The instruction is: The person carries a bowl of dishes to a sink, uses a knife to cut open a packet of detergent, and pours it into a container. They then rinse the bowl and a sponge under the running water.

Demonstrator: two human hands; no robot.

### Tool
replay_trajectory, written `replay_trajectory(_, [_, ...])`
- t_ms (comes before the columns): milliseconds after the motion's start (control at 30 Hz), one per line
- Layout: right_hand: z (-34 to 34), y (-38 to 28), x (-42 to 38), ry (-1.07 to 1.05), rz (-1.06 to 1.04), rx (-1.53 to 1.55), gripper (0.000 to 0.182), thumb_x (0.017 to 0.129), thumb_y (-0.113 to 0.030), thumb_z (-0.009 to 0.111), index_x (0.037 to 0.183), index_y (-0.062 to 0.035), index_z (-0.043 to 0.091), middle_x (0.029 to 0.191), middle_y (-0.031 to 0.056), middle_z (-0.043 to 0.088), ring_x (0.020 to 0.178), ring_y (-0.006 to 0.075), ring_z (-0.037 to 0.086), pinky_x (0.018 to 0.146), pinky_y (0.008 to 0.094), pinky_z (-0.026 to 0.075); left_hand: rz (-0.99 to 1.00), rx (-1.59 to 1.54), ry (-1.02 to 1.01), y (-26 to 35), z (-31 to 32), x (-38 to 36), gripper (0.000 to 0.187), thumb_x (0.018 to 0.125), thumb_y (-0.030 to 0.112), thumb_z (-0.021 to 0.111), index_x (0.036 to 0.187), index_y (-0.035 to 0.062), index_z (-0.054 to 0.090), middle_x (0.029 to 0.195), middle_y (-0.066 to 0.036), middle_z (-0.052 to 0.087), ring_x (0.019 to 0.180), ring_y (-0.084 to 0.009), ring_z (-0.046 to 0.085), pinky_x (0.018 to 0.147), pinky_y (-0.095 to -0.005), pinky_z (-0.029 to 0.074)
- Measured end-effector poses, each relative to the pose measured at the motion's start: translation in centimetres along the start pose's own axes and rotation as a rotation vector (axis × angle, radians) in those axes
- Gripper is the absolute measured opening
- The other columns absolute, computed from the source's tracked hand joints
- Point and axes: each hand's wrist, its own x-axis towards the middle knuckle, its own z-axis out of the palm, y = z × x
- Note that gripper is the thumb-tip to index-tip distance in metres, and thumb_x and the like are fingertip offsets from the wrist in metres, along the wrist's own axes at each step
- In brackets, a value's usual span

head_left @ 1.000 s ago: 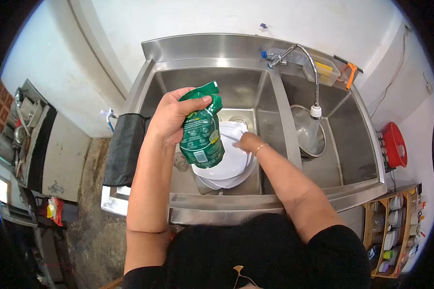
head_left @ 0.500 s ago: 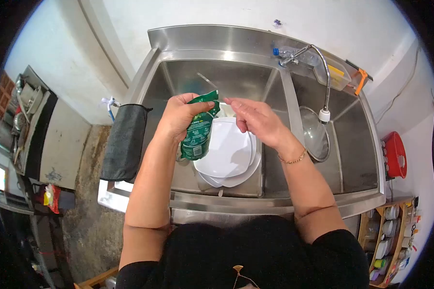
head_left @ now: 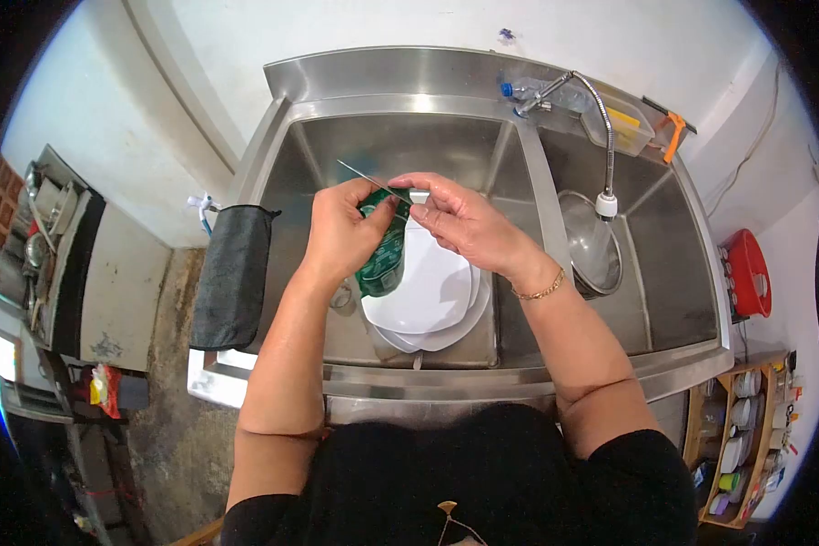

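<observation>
My left hand [head_left: 348, 223] is closed around the upper part of a green refill pouch [head_left: 384, 253] with white print, held above the sink. My right hand [head_left: 460, 218] grips a thin knife [head_left: 359, 173]; its handle is hidden by the fingers. The narrow blade points up and left, across the pouch's top corner, where my hands nearly meet. Under the pouch, a stack of white square plates [head_left: 423, 305] sits in the left basin. A clear glass [head_left: 341, 297] is partly visible left of the plates.
A steel double sink [head_left: 400, 136] surrounds the plates. The flexible faucet [head_left: 607, 155] hangs over a steel pot [head_left: 601, 268] in the right basin. A dark cloth [head_left: 235, 273] drapes the left edge. A plastic tub [head_left: 632, 127] and bottle [head_left: 564, 96] stand behind.
My right hand has moved left to the pouch's top corner, bringing the knife across it. The blade now lies lower and further left. My left hand still holds the pouch.
</observation>
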Motion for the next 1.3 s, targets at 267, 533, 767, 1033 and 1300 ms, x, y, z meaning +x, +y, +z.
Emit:
replay_trajectory(267, [0.6,0.7,0.1,0.044,-0.045,-0.031,0.033,0.091,-0.026,0.052,0.121,-0.0127,0.047,0.062,-0.0068,0.037,0.056,0.0024,0.031,0.047,0.0180,0.026,0.137,0.309,0.053,1.4,0.5,-0.5,0.006,0.074,0.003,0.060,0.074,-0.0030,0.061,0.067,-0.021,0.057,0.061,-0.0356,0.057,0.053,-0.0370,0.043])
replay_trajectory(533, [0.3,1.4,0.3,-0.031,0.077,0.227,0.033,0.091,-0.027,0.053,0.119,-0.0111,0.044,0.064,-0.0067,0.038,0.054,0.0020,0.031,0.045,0.0172,0.023,0.162,0.346,0.053,0.6,0.8,-0.4,0.010,0.074,0.006,0.064,0.073,-0.0041,0.061,0.063,-0.018,0.058,0.054,-0.0250,0.058,0.051,-0.0324,0.042])
replay_trajectory(767, [0.0,0.9,0.1,-0.061,0.168,0.220,0.033,0.090,-0.028,0.053,0.118,-0.0113,0.044,0.065,-0.0063,0.037,0.054,0.0026,0.032,0.044,0.0170,0.023,0.156,0.289,0.027,0.6,0.3,-0.3,0.009,0.074,0.005,0.064,0.075,-0.0035,0.063,0.063,-0.017,0.059,0.052,-0.0208,0.057,0.050,-0.0301,0.042])
replay_trajectory(1033, [0.1,2.6,0.6,-0.007,0.081,0.233,0.020,0.089,-0.030,0.056,0.094,-0.0111,0.049,0.064,-0.0072,0.041,0.054,0.0019,0.034,0.044,0.0166,0.023,0.318,0.442,-0.085,1.0,0.5,-0.8,0.004,0.071,-0.001,0.059,0.070,-0.0027,0.056,0.069,-0.020,0.056,0.066,-0.0368,0.056,0.058,-0.0413,0.044])
replay_trajectory(1300, [0.2,3.6,0.9,0.079,0.136,0.256,0.022,0.088,-0.028,0.057,0.086,-0.0076,0.049,0.063,-0.0044,0.044,0.052,0.0021,0.033,0.043,0.0186,0.025,0.402,0.476,-0.103,-0.4,1.6,-1.0,0.012,0.066,-0.002,0.061,0.068,-0.0023,0.049,0.067,-0.018,0.053,0.065,-0.0379,0.053,0.058,-0.0425,0.042])
